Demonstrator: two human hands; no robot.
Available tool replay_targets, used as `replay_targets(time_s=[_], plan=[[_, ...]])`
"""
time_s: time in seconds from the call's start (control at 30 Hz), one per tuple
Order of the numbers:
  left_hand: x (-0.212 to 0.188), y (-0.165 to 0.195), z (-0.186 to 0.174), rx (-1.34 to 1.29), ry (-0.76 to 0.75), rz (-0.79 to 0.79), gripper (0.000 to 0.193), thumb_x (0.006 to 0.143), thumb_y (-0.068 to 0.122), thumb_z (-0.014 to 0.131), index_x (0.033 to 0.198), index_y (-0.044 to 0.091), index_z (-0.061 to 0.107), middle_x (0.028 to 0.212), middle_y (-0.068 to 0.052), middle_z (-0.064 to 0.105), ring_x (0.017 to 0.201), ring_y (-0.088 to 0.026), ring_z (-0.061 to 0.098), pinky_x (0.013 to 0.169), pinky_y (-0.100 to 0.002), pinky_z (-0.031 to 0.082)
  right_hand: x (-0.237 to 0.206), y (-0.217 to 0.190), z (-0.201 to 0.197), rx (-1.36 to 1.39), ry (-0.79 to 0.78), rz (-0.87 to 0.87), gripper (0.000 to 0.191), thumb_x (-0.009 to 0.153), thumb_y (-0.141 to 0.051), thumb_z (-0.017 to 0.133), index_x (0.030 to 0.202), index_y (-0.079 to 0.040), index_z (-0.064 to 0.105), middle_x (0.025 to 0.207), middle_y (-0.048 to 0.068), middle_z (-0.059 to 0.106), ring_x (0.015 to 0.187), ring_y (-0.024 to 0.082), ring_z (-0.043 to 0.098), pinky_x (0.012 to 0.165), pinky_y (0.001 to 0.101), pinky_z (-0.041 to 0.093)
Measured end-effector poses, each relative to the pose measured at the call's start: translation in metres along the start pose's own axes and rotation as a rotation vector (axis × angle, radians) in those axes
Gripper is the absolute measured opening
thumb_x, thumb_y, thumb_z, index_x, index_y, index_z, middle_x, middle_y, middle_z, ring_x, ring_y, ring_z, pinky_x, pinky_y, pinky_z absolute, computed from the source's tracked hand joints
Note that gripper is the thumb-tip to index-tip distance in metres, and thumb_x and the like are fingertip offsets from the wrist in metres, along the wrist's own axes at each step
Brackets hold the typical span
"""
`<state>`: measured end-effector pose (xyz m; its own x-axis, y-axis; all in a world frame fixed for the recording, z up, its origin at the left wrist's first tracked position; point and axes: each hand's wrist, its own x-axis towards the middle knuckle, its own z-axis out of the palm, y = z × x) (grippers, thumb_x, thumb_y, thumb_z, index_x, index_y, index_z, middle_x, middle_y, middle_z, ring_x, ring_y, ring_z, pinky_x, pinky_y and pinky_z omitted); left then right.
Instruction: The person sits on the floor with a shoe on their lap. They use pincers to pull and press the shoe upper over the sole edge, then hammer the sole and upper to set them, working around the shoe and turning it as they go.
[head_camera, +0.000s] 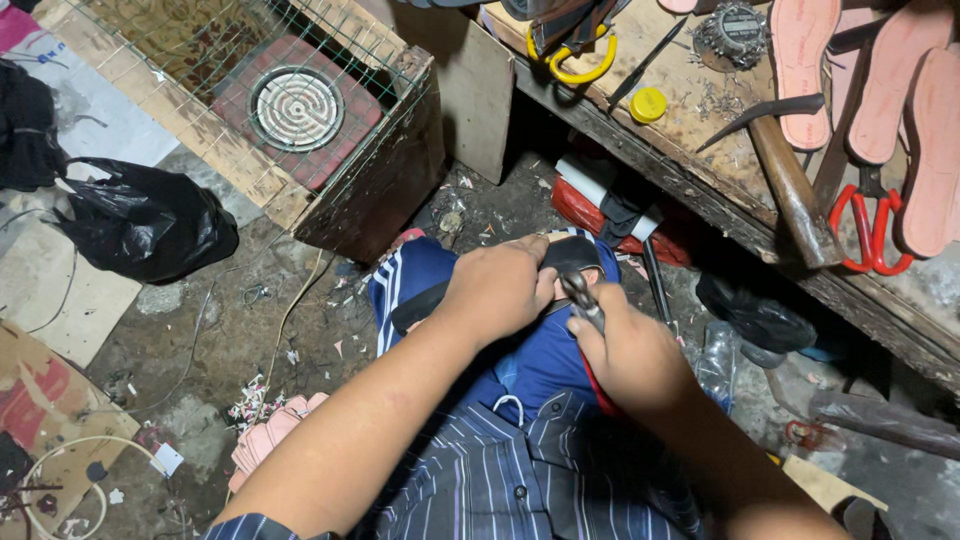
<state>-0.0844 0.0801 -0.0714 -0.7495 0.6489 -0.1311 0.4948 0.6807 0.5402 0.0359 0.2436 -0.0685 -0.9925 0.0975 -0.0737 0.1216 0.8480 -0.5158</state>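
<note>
Two hands work over the lap. One black plastic bag (145, 220) lies on the floor at left; a yellow round cap (648, 104) sits on the worktop (720, 165). Left hand (497, 288), grip closed, largely covers a dark shoe piece (572, 253) on the knee. Right hand (632, 355), fist closed, holds metal pliers (582, 298) against it.
</note>
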Motion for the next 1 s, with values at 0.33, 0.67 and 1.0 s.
replay_targets(time_s=[0.33, 0.67, 1.0], plan=[[0.005, -0.014, 0.002, -0.032, 0.01, 0.039, 0.046, 0.086, 0.026, 0.062, 0.126, 0.002, 0.064, 0.123, -0.016, 0.07, 0.101, -0.037, 0.07, 0.086, -0.048, 0.055, 0.025, 0.006, 0.051, -0.253, 0.005, -0.039, 0.023, 0.093, -0.02, 0.057, 0.104, -0.001, 0.051, 0.082, 0.023, 0.069, 0.07, 0.042, 0.07, 0.063, 0.0552, 0.055], [0.002, -0.018, -0.003, -0.051, -0.033, 0.087, 0.06, 0.082, 0.023, 0.064, 0.136, 0.001, 0.056, 0.134, -0.018, 0.064, 0.11, -0.038, 0.066, 0.091, -0.047, 0.053, 0.016, -0.02, 0.0, 0.024, 0.218, -0.157, 0.032, 0.096, -0.023, 0.06, 0.116, 0.001, 0.053, 0.092, 0.027, 0.069, 0.083, 0.046, 0.069, 0.072, 0.0534, 0.055], [-0.033, -0.053, -0.024, -0.124, -0.066, 0.008, 0.076, 0.07, 0.022, 0.078, 0.138, 0.002, 0.049, 0.13, -0.021, 0.062, 0.117, -0.039, 0.062, 0.095, -0.045, 0.05, -0.013, 0.03, 0.01, 0.692, -0.164, 0.362, 0.046, 0.09, -0.019, 0.066, 0.132, 0.0, 0.061, 0.096, 0.023, 0.07, 0.079, 0.029, 0.065, 0.073, 0.0426, 0.05]])
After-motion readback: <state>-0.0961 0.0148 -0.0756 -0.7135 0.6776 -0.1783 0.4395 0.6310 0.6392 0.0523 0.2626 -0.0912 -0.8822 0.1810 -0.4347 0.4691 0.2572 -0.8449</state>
